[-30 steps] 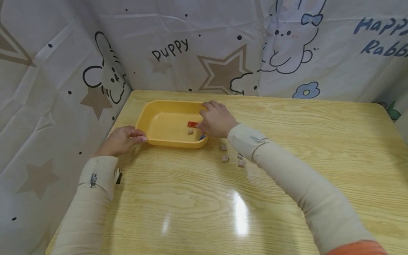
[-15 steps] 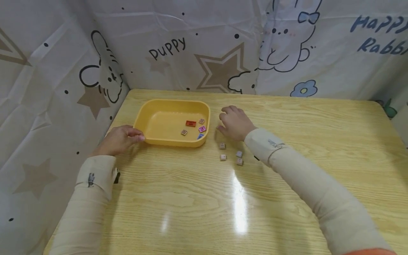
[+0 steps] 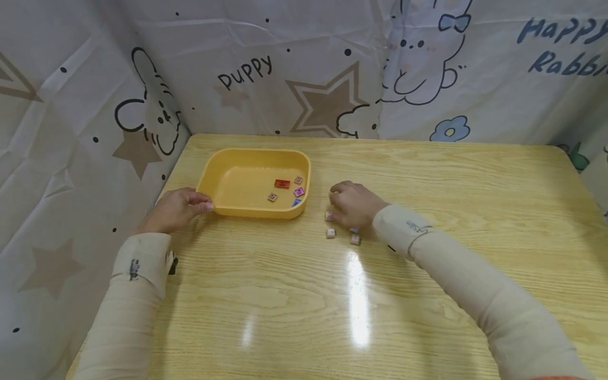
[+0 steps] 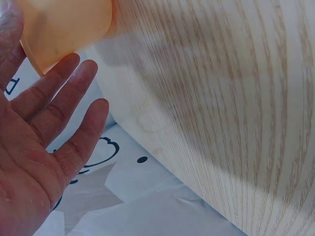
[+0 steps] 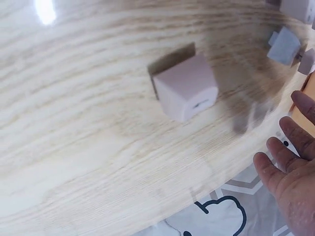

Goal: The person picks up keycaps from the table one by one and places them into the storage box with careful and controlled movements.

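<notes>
Near the front left corner of a yellow plastic tray point(image 3: 252, 213), my left hand point(image 3: 177, 211) pinches the rim between thumb and forefinger. In the left wrist view its other fingers point(image 4: 83, 140) are spread, off the tray. My right hand point(image 3: 357, 205) hovers low over several small pale keycaps right of the tray. Its thumb is at a pale keycap point(image 3: 329, 216), partly covering it; a firm hold on it does not show. Another keycap point(image 3: 330, 233) and a third keycap point(image 3: 355, 239) lie nearer. A bluish-grey keycap point(image 5: 284, 46) is mostly hidden under the hand in the head view.
Inside the tray, towards its right end, lie a wide red keycap point(image 3: 282, 183), a magenta keycap point(image 3: 298, 192), a blue keycap point(image 3: 296, 202) and two brownish ones. The wooden table point(image 3: 294, 295) backs onto a printed cloth point(image 3: 266, 105), which also hangs along the left.
My right hand has left the tray, moving right and then nearer, down onto the pale keycaps. The left hand keeps its hold on the tray rim.
</notes>
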`<state>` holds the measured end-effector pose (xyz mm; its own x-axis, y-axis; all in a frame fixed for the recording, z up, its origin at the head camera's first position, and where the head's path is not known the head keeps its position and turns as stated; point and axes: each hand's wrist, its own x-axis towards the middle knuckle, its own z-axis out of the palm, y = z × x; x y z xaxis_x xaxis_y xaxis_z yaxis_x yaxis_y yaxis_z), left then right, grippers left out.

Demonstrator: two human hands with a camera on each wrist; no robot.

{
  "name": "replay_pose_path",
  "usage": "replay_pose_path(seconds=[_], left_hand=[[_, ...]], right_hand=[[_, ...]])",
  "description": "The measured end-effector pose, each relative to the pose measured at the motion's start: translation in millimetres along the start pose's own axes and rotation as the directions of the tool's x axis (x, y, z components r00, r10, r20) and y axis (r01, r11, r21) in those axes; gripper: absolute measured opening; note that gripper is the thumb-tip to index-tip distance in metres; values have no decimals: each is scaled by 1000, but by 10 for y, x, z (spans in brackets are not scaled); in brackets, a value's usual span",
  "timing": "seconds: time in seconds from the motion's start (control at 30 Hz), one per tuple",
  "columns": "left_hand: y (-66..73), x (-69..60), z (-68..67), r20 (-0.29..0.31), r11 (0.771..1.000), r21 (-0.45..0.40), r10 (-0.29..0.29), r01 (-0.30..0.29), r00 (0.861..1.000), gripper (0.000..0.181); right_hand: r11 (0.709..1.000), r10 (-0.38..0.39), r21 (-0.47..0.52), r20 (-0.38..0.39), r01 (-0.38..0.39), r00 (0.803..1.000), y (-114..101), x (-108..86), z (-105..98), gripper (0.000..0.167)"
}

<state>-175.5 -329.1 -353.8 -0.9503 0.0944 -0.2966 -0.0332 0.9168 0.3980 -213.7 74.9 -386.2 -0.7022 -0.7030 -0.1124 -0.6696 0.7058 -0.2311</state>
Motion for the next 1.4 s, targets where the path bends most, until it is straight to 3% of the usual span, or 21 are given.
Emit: replay_pose_path(seconds=[0.2,0.4,1.07,1.4], left_hand=[[-7,-5,-2,-2,1000,2,-5,5,1000,56],[-13,-6,2,-6,1000,0,8,-8,1000,57],[-14,-2,2,-14,999,3,49,-49,999,54],[-4,0,-12,7,999,-13,35,-35,999,55]], right_hand=[[997,-71,15,-43,71,997,3,2,75,28],[997,-81,-3,-50,81,995,-10,27,117,22],[999,-31,-47,-65,28,997,18,-7,9,21],[998,64,-24,-59,-66,996,-2,76,-184,24]])
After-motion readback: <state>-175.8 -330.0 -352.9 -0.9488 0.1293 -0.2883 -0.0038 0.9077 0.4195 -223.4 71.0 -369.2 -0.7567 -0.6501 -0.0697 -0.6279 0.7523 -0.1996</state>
